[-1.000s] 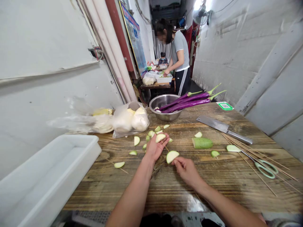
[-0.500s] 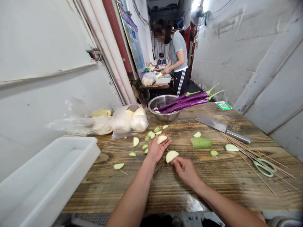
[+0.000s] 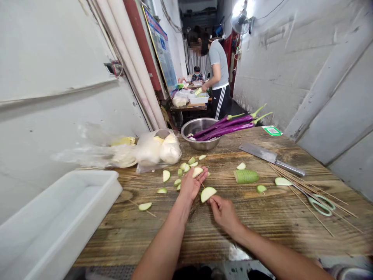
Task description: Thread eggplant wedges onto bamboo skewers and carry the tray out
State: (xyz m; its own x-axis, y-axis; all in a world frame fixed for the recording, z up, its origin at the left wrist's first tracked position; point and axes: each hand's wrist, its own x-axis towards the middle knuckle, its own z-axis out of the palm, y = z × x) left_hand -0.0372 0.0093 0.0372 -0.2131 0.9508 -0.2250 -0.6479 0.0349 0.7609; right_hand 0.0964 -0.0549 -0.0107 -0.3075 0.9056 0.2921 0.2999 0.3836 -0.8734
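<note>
My left hand (image 3: 190, 186) is palm up with its fingers stretched out, and a half-round zucchini slice (image 3: 197, 172) lies held against them. The thumb and finger of my right hand (image 3: 223, 212) pinch the lower edge of another half-round slice (image 3: 208, 194), pale inside with green skin. A thin bamboo skewer (image 3: 202, 183) shows between the two slices. Whether its end runs into my right fingers is hidden. Several loose slices (image 3: 166, 175) lie beyond and left of my left hand. One slice (image 3: 145, 206) sits over a skewer on the wooden table (image 3: 131, 237).
A zucchini chunk (image 3: 246, 176), cleaver (image 3: 259, 152), scissors (image 3: 322, 205) and several skewers (image 3: 317, 190) lie right. A steel bowl (image 3: 201, 145) with eggplants (image 3: 227, 130) stands behind, bagged white food (image 3: 159, 149) beside it. A white tray (image 3: 110, 190) is left. Another person (image 3: 220, 62) works farther back.
My hands keep nearly the same pose, with both slices still held. The whole view has shifted slightly. The person at the back has moved an arm lower over the white container.
</note>
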